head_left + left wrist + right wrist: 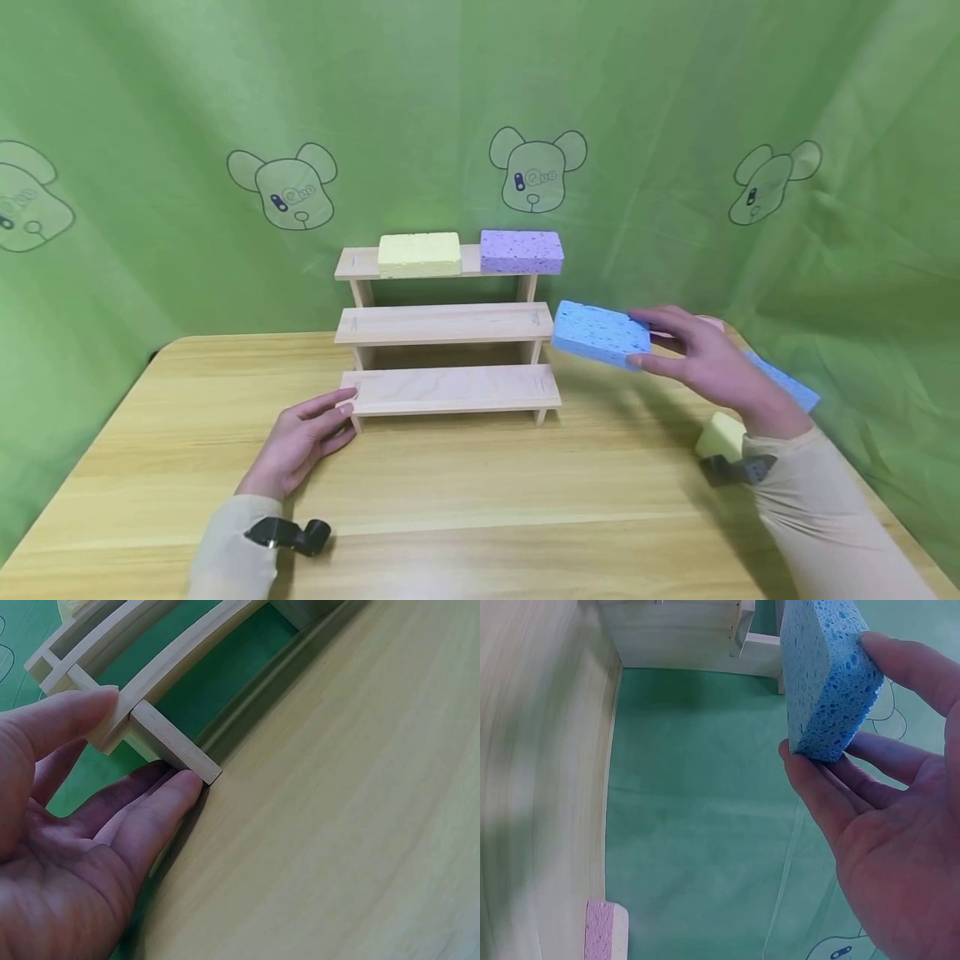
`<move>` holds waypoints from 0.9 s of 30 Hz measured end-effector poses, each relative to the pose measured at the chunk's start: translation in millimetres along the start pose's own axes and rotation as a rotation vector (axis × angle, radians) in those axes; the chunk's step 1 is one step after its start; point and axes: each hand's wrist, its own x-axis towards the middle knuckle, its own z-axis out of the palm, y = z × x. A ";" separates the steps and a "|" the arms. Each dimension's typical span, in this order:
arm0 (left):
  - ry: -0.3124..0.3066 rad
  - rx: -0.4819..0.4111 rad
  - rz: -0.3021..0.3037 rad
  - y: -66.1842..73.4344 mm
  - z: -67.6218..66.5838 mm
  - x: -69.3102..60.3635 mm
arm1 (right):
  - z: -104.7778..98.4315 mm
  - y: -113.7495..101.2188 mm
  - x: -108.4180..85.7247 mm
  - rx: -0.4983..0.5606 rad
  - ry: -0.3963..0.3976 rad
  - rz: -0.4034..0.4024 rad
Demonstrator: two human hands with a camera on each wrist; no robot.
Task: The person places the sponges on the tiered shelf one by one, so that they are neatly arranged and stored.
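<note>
My right hand (708,354) pinches a blue sponge (600,333) by its right end, thumb on one side and fingers on the other. The sponge is in the air, just right of a three-step wooden rack (450,390). In the right wrist view the speckled blue sponge (832,682) hides part of the rack. My left hand (303,437) grips the left end of the rack's lowest step. From the left wrist view, the thumb lies on the step's edge and the fingers touch its leg (176,742). A yellow sponge (420,255) and a purple sponge (521,252) lie on the top step.
On the right side of the table (480,517), partly behind my right arm, lie another blue sponge (783,382) and another yellow sponge (722,435). A pink sponge (604,930) shows in the right wrist view. Behind the table hangs a green curtain (420,100) with bear-head prints.
</note>
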 end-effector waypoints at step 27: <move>-0.003 0.000 -0.003 -0.7 -1.6 1.1 | 15.9 -12.3 16.5 0.081 -0.032 -0.020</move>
